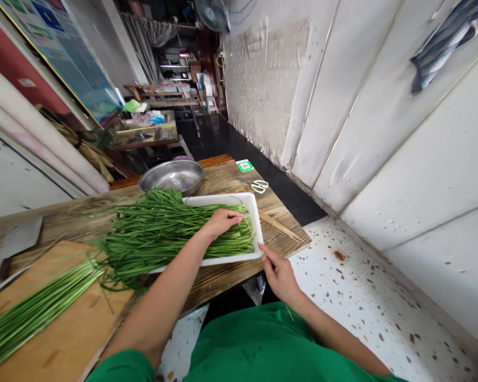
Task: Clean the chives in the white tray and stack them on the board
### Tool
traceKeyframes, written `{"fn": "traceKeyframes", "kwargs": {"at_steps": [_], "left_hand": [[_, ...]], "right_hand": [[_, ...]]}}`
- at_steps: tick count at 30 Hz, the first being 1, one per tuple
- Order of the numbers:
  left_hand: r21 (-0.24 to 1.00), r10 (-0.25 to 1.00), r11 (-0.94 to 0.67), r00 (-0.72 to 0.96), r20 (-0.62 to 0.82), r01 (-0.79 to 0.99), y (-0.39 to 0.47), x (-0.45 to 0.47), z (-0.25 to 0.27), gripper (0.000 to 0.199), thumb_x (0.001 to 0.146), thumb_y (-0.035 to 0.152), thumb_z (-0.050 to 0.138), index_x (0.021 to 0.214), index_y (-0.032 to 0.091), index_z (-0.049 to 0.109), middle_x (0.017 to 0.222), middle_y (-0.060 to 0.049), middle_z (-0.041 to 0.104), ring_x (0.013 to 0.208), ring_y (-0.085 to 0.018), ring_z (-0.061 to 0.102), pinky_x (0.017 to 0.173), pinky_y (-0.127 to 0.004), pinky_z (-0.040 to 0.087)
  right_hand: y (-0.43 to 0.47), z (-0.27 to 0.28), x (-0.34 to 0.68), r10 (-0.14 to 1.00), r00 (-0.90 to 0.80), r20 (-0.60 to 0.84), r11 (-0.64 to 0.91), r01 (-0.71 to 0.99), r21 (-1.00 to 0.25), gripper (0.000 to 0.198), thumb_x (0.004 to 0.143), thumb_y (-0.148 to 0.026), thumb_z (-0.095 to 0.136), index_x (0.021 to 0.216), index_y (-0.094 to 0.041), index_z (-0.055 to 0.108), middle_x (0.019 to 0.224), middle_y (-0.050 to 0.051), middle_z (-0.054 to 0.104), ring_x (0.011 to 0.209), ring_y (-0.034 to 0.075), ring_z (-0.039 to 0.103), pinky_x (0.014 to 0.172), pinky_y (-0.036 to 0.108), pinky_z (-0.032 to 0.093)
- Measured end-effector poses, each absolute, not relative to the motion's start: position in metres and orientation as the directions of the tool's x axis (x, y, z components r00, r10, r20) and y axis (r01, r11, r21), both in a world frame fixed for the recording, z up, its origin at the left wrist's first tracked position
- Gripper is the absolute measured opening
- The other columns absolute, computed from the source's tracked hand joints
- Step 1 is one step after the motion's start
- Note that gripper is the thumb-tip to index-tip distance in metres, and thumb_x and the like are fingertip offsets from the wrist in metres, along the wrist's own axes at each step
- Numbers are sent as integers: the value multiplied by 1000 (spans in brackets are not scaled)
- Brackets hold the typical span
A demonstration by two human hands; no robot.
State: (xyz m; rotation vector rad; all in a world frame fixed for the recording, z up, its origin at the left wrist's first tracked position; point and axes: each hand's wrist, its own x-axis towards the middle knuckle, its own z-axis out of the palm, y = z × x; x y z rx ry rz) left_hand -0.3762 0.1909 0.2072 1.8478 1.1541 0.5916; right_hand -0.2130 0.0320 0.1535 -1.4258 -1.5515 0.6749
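Covering some greens point(155, 225), L hand point(222, 223), tips tog.; R hand point(279, 271) at tray point(258, 228), grip unclear; scissors point(258, 186), bowl point(174, 175) nr.

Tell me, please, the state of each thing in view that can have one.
White rectangular plastic tray: uncovered, loaded.
Long green leafy stalks: heaped, overhanging the tray's left end.
Round silver metal bowl: upright, uncovered.
Grey metal cleaver: lying flat.
Scissors with pale-green handles: lying down; blades unclear.
Tan wooden board: partly covered.
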Motion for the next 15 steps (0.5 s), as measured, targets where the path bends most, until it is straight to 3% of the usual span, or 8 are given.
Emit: {"fn": "traceKeyframes", "kwargs": {"at_steps": [6,15], "left_hand": [[860,883,-188,465,-63,474,193,-377,207,26,65,34,56,75,15,70,90,-4,68,85,-19,59,82,-28,41],[875,880,-169,468,-73,454,190,-378,210,26,63,36,57,73,16,70,90,-4,68,86,-20,59,83,-30,40]], "right_hand": [[32,152,-214,966,57,252,195,477,-857,39,84,-22,38,121,-18,50,91,6,68,88,19,61,76,28,48],[32,151,-215,963,69,261,198,479,-855,39,84,-22,39,120,-18,51,88,5,68,84,19,63,72,28,50]]}}
